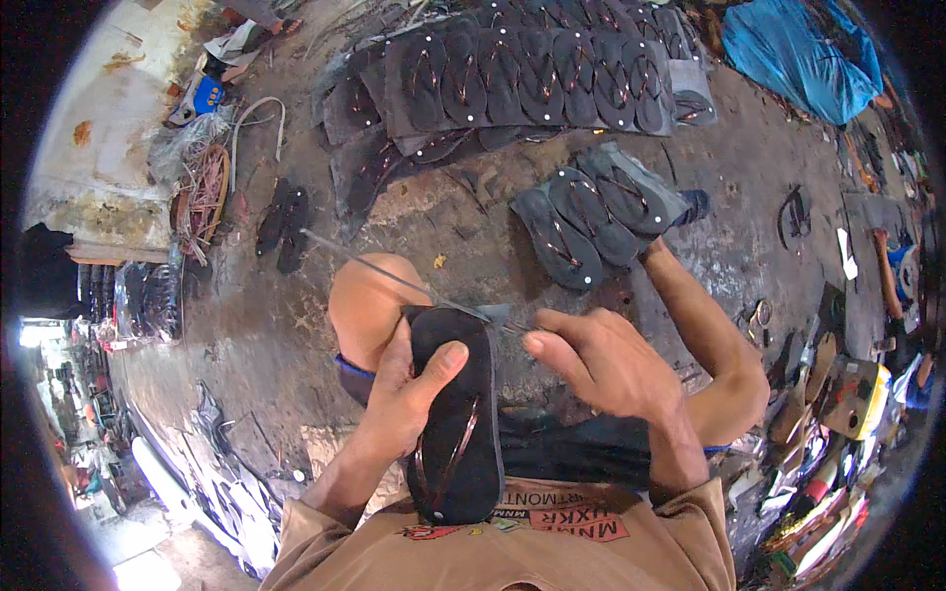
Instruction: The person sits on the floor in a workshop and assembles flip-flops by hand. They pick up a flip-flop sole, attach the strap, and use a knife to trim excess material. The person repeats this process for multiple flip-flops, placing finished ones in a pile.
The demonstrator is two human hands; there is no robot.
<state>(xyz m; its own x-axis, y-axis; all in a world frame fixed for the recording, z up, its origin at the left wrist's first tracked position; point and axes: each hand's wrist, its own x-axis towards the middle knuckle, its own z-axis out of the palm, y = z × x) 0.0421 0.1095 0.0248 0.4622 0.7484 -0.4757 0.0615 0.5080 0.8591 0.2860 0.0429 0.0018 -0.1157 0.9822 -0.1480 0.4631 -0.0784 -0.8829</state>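
My left hand (pixel 414 394) is closed round the side of a black flip-flop (pixel 455 384), its thumb pressed on the footbed. The flip-flop stands heel-down against my shirt, with its shiny brown strap facing up. In my right hand (pixel 621 366) is a knife, pinched between thumb and fingers; its grey blade (pixel 493 313) lies at the far end of the sole. The handle is mostly hidden by my fingers. From the blade a thin grey strip (pixel 370 264) curves away to the left, over my bare left knee (pixel 367 305).
Ahead, several black flip-flops (pixel 581 222) rest beside my right foot. Farther back lie rows of flip-flops on dark sheets (pixel 527 84). A loose pair (pixel 284 227) is at left. Blue plastic sheeting (pixel 803 59) sits far right; tools and scraps crowd the right, near a yellow-sided box (pixel 855 399).
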